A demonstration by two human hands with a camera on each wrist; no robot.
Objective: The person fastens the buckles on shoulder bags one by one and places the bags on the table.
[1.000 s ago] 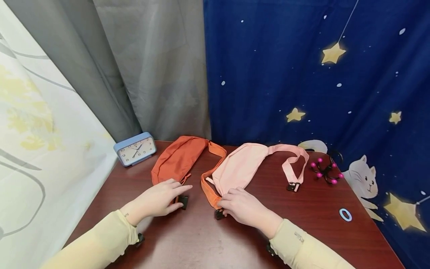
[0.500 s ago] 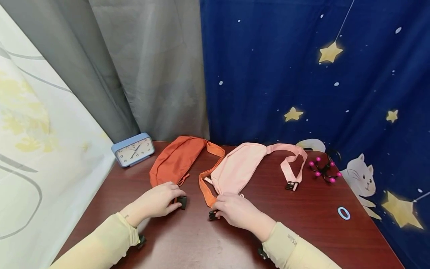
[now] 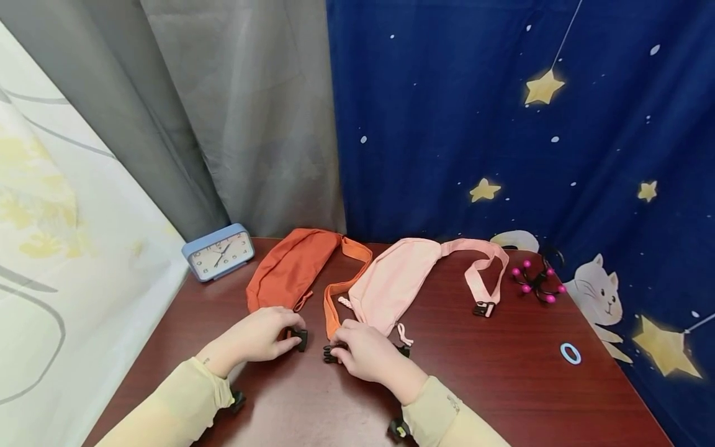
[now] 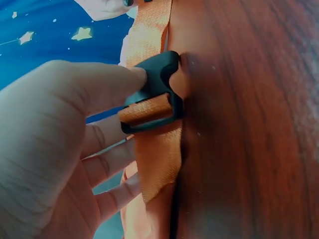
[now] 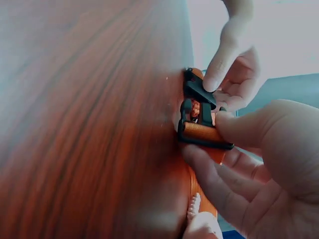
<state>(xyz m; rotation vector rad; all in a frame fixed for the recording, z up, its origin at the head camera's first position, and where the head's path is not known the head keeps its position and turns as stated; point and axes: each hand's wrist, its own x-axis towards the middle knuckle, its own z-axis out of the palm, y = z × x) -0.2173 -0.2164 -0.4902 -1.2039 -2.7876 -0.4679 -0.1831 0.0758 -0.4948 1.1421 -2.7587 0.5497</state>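
Observation:
An orange waist bag (image 3: 293, 267) lies on the table in the head view, its orange strap (image 3: 331, 310) curving toward the right. My left hand (image 3: 259, 335) pinches the black socket half of the buckle (image 4: 158, 74) between thumb and fingers, at the bag's near end. Between thumb and fingertips, my right hand (image 3: 365, 355) holds the black pronged half of the buckle (image 5: 205, 115), its prongs facing left. The two halves are apart by a small gap in the head view. Beside the right hand lies a pink waist bag (image 3: 399, 279), partly behind that hand.
The pink strap (image 3: 479, 279) ends in a black buckle piece (image 3: 483, 308). A blue alarm clock (image 3: 219, 253) stands at the back left. On the right are a black massager with pink tips (image 3: 538, 282) and a light blue ring (image 3: 570, 354). Curtains border the table (image 3: 503, 385).
My right hand has moved left with the pronged half, toward the socket half. It now uncovers the pink zipper pull and a black buckle piece. The left hand has kept its pinch.

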